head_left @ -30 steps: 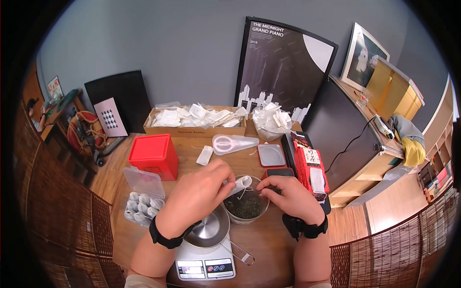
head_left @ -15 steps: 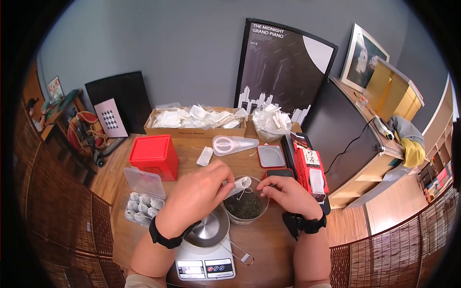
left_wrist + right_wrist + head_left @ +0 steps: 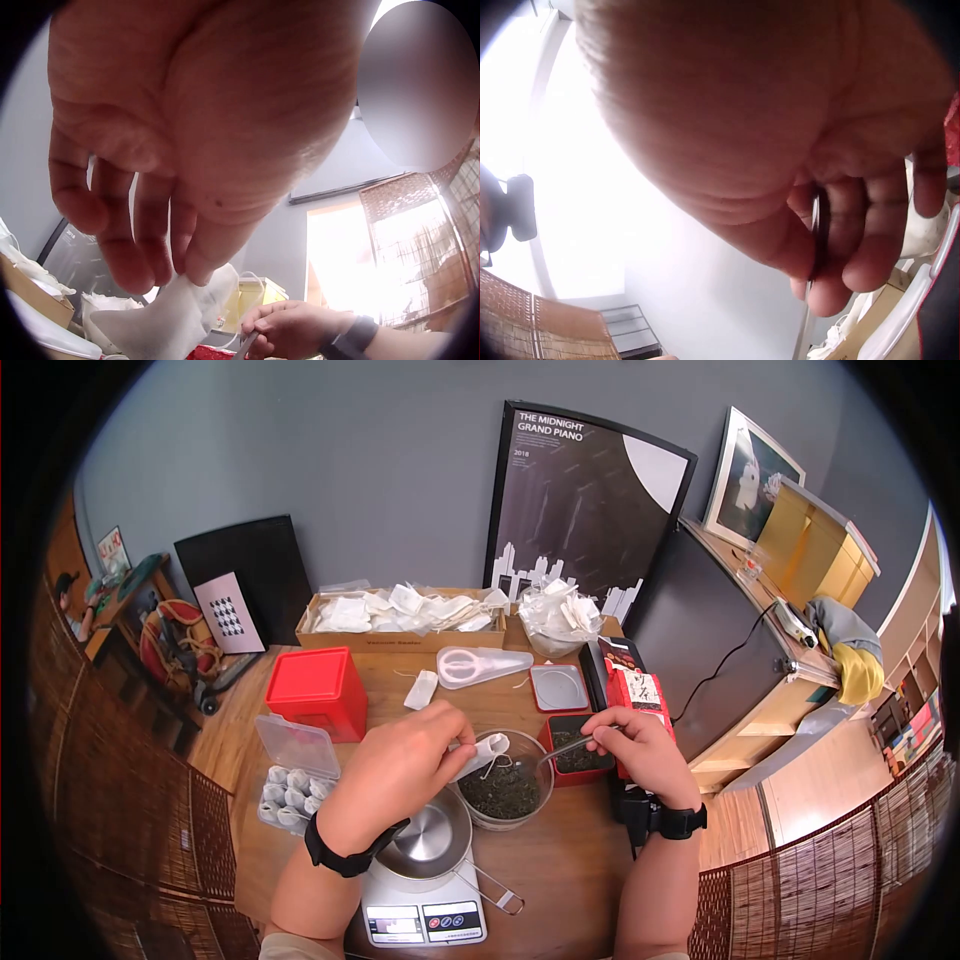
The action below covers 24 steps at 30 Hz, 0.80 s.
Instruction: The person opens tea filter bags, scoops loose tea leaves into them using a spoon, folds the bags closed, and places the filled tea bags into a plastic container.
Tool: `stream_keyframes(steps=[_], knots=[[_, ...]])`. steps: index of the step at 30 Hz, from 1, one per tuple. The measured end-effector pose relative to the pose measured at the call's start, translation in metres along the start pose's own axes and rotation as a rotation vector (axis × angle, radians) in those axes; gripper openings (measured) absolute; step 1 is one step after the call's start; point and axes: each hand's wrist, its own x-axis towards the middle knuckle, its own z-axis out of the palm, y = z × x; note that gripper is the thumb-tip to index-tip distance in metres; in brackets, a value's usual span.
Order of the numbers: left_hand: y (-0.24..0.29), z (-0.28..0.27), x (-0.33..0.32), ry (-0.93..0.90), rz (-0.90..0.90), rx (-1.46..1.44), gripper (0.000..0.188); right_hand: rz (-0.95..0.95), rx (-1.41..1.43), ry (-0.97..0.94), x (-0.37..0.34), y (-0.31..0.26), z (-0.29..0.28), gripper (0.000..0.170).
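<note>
The wooden table (image 3: 565,885) carries a scale (image 3: 428,928); a bowl (image 3: 508,824); a lidded red box (image 3: 315,695); a cardboard tray (image 3: 400,640).

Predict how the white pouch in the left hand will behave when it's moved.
The white pouch is probably floppy: it creases where the left hand pinches it. It looks light, since that pinch alone seems to hold it up. Its thin string hangs loose, so it may swing.

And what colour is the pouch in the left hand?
White pouch; clearest in the left wrist view.
</note>
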Motion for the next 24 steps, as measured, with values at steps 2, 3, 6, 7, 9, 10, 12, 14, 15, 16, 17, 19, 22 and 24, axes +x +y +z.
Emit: stream_keyframes(steps=[2, 3, 6, 7, 9, 10, 12, 14, 15, 16, 17, 19, 22, 24], knots=[[0.000, 0.001, 0.000, -0.003, -0.004, 0.018, 0.013, -0.003, 0.001, 0.021, -0.004, -0.002, -0.002, 0.015], [0.001, 0.002, -0.001, -0.005, -0.004, 0.018, 0.013, -0.010, 0.009, 0.039, -0.005, -0.004, -0.002, 0.015], [0.002, 0.001, 0.000, -0.012, -0.008, 0.028, 0.013, -0.036, 0.011, 0.070, -0.008, -0.009, -0.005, 0.014], [0.001, 0.002, 0.000, -0.013, -0.007, 0.025, 0.013, -0.050, 0.005, 0.086, -0.010, -0.010, -0.007, 0.014], [0.001, 0.003, 0.000, -0.019, -0.004, 0.020, 0.013, -0.061, 0.029, 0.110, -0.013, -0.012, -0.009, 0.014], [0.001, 0.003, -0.001, -0.015, 0.000, 0.034, 0.013, -0.076, 0.048, 0.131, -0.015, -0.014, -0.010, 0.014], [0.001, 0.003, 0.000, -0.008, 0.009, 0.050, 0.013, -0.074, 0.041, 0.166, -0.020, -0.020, -0.013, 0.014], [0.000, 0.004, 0.000, -0.028, -0.007, 0.034, 0.014, -0.068, 0.038, 0.200, -0.022, -0.021, -0.014, 0.014], [0.001, 0.004, 0.000, -0.032, -0.006, 0.034, 0.014, -0.084, 0.041, 0.213, -0.022, -0.021, -0.015, 0.014], [0.001, 0.005, 0.000, -0.036, -0.009, 0.038, 0.014, -0.100, 0.043, 0.225, -0.023, -0.021, -0.015, 0.014], [0.001, 0.005, 0.000, -0.039, -0.012, 0.042, 0.014, -0.099, 0.043, 0.225, -0.023, -0.021, -0.014, 0.014], [0.004, 0.003, 0.000, -0.041, -0.016, 0.046, 0.014, -0.122, 0.081, 0.252, -0.022, -0.023, -0.010, 0.015], [0.004, 0.003, 0.001, -0.045, -0.012, 0.057, 0.015, -0.120, 0.070, 0.265, -0.022, -0.027, -0.006, 0.015], [0.004, 0.003, 0.000, -0.041, -0.009, 0.064, 0.015, -0.116, 0.069, 0.261, -0.022, -0.027, -0.004, 0.016]])
